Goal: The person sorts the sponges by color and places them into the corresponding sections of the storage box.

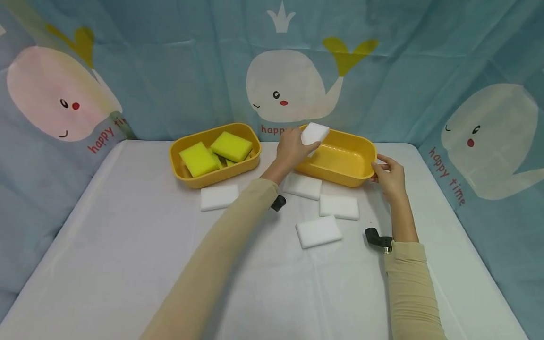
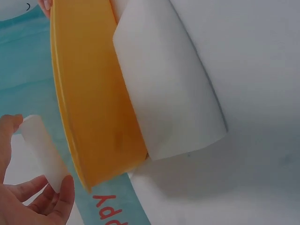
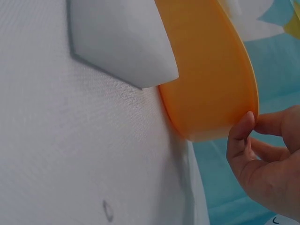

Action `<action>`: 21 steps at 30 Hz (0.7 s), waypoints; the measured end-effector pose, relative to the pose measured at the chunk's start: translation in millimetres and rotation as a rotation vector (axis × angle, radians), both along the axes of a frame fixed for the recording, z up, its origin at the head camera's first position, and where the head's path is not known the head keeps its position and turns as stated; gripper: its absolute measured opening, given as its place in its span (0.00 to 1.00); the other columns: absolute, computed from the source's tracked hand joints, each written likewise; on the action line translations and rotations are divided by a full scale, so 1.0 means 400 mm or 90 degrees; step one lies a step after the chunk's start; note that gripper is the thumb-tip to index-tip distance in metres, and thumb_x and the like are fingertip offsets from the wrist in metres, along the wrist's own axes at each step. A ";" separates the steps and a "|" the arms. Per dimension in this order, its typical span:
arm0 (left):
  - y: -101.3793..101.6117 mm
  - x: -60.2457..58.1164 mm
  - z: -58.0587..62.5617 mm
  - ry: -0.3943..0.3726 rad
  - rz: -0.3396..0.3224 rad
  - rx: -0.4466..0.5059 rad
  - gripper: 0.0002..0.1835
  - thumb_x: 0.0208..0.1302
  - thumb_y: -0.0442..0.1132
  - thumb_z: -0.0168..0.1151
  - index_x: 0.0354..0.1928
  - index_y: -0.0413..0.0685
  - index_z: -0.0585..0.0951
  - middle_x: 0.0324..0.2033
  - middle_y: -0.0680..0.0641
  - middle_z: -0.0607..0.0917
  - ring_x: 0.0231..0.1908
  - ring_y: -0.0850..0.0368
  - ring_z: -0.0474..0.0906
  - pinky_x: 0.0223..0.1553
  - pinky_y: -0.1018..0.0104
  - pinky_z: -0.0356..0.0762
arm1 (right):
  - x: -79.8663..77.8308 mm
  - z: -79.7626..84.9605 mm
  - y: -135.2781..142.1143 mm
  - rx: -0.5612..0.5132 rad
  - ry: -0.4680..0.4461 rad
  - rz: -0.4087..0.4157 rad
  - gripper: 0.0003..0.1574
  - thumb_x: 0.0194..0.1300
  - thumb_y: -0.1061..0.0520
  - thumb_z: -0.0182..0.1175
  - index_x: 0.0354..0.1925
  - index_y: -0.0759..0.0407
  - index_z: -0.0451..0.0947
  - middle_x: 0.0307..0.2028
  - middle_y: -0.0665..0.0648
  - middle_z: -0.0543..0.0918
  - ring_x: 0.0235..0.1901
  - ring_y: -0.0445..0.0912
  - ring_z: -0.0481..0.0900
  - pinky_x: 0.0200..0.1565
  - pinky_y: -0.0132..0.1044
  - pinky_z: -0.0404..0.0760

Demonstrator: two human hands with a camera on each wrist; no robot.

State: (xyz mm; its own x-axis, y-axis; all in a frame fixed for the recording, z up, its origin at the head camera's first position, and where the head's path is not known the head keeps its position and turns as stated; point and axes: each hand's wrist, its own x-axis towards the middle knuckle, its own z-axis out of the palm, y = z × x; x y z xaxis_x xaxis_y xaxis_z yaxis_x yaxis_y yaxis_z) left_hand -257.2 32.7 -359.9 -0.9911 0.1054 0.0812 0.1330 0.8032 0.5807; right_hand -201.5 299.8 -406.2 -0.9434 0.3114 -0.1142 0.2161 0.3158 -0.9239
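My left hand pinches a white sponge between thumb and fingers, above the left end of the right-hand yellow tub. In the left wrist view that sponge stands on edge in the fingers, beside the tub wall. With thumb and fingertips, my right hand grips the right end of the same tub's rim. The right wrist view shows the right hand pinching that rim. No sponge shows inside this tub.
Another yellow tub at the back left holds several yellow-green sponges. White sponges lie on the table in front of the tubs: one at left, others towards the right. A blue whale-print curtain hangs behind.
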 end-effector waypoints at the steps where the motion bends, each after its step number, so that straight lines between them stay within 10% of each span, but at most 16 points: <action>1: 0.003 -0.001 -0.003 -0.003 0.001 -0.005 0.34 0.71 0.61 0.68 0.64 0.39 0.79 0.57 0.43 0.80 0.55 0.51 0.76 0.62 0.60 0.79 | 0.000 0.000 0.000 -0.002 0.001 0.001 0.35 0.83 0.53 0.54 0.81 0.61 0.61 0.44 0.52 0.70 0.26 0.33 0.76 0.34 0.19 0.83; 21: 0.016 -0.004 -0.037 -0.014 0.005 0.017 0.36 0.69 0.63 0.68 0.63 0.39 0.78 0.60 0.43 0.78 0.58 0.50 0.75 0.62 0.60 0.80 | -0.003 0.002 0.001 -0.010 -0.016 -0.007 0.36 0.83 0.53 0.54 0.81 0.59 0.61 0.44 0.51 0.70 0.26 0.34 0.76 0.36 0.19 0.83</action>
